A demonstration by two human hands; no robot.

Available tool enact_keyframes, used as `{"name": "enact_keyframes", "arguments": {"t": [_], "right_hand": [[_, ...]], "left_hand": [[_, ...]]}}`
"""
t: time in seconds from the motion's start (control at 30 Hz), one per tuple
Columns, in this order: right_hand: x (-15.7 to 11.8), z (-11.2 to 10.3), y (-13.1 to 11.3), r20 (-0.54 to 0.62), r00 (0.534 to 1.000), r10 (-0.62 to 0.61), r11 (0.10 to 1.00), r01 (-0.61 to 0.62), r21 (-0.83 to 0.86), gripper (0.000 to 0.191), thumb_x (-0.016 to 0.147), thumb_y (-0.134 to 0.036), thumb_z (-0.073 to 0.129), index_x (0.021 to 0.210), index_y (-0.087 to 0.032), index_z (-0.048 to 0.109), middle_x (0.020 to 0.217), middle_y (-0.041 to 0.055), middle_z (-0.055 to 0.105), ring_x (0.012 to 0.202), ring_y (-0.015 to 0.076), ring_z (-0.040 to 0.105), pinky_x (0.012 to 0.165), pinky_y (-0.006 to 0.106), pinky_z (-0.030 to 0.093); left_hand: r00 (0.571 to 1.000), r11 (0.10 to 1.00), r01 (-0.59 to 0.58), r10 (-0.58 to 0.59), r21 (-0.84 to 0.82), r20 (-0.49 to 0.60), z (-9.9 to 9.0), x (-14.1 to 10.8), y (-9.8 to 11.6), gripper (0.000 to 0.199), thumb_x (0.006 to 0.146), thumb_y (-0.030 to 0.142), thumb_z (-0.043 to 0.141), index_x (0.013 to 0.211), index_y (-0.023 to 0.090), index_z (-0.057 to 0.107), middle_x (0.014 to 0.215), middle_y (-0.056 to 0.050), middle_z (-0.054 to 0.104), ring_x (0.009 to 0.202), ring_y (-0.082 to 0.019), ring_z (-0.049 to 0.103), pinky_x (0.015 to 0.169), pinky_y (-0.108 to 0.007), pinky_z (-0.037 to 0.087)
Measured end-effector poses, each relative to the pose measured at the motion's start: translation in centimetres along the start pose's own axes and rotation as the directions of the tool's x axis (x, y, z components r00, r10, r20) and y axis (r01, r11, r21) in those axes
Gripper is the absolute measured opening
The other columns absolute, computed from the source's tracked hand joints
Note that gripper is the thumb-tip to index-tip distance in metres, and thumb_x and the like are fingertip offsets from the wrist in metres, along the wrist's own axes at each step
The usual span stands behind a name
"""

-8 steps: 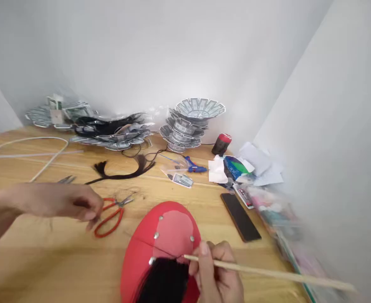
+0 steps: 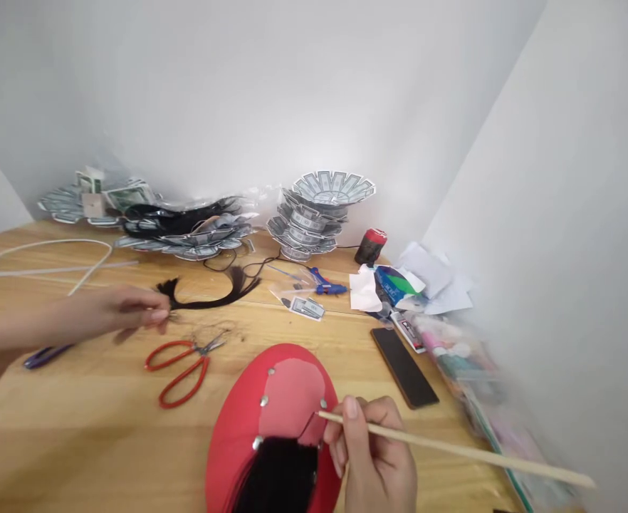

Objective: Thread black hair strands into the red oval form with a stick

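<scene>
Red dome below, our right hand grips a wooden stick; our left hand has fingers pinched together, contents unclear; bowls stand by the table's far edge.

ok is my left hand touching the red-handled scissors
Apart. The head view shows it: the left hand is beyond the red-handled scissors, with a strip of bare wooden tabletop visible between the fingers and the nearer handle loop.

A red oval form with a pink patch and silvery pins sits at six o'clock, black hair over its near part. A pale stick points toward nine o'clock, a dark strand running from its tip to the hair.
</scene>
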State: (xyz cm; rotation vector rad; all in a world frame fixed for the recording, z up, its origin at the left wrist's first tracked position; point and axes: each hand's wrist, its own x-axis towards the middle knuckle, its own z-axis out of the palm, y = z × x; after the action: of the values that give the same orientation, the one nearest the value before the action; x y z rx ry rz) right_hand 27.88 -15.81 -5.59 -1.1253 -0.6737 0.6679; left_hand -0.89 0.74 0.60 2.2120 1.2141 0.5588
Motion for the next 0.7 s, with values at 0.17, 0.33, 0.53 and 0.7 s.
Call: {"name": "enact_keyframes", "arguments": {"t": [0.17, 0.33, 0.53, 0.7], "right_hand": [[1.4, -0.2, -2.3, 0.148, 0.959, -0.24, 0.955, 0.261, -0.141, 0.033, 0.095, -0.035, 0.064, 0.067, -0.021, 0.054, 0.056, -0.0052, 0.064, 0.043, 0.005, 0.05, 0.045, 0.012, 0.044], [1.6, 0.2, -4.2, 0.224, 0.855, -0.468, 0.876, 0.482, -0.01, 0.021, 0.097, -0.018, 0.06, 0.076, -0.022, 0.058, 0.065, -0.0037, 0.07, 0.047, 0.0061, 0.058, 0.043, 0.012, 0.045], [2.3, 0.7, -6.7, 0.094, 0.802, -0.59, 0.806, 0.579, 0.126, 0.01, 0.091, -0.02, 0.069, 0.083, -0.022, 0.064, 0.068, -0.0018, 0.074, 0.054, 0.0101, 0.065, 0.046, 0.017, 0.05], [2.5, -0.3, -6.5, 0.117, 0.845, -0.521, 0.847, 0.53, -0.053, 0.005, 0.092, -0.027, 0.069, 0.088, -0.024, 0.07, 0.081, -0.0004, 0.079, 0.056, 0.0089, 0.068, 0.054, 0.018, 0.056]], "left_hand": [[0.954, 0.957, -0.243, 0.266, -0.156, 0.142, 5.5, -1.0, 6.2, 0.024, 0.1, 0.023, 0.048, 0.112, 0.019, 0.069, 0.101, 0.007, 0.073, 0.08, -0.008, 0.068, 0.081, -0.019, 0.052], [0.844, 0.804, -0.411, 0.513, -0.429, 0.154, 10.1, -2.8, 10.8, 0.028, 0.102, 0.02, 0.045, 0.08, 0.019, 0.061, 0.112, -0.003, 0.074, 0.119, -0.019, 0.064, 0.098, -0.025, 0.051], [0.86, 0.831, -0.293, 0.445, -0.472, 0.25, 10.4, -3.4, 10.6, 0.036, 0.104, 0.039, 0.041, 0.078, 0.02, 0.06, 0.086, -0.005, 0.069, 0.08, -0.016, 0.064, 0.074, -0.022, 0.05], [0.931, 0.814, -0.016, 0.225, -0.581, 0.288, 9.8, -2.1, 7.7, 0.047, 0.094, 0.061, 0.05, 0.077, 0.018, 0.061, 0.078, -0.002, 0.062, 0.067, -0.014, 0.052, 0.062, -0.022, 0.042]]}}
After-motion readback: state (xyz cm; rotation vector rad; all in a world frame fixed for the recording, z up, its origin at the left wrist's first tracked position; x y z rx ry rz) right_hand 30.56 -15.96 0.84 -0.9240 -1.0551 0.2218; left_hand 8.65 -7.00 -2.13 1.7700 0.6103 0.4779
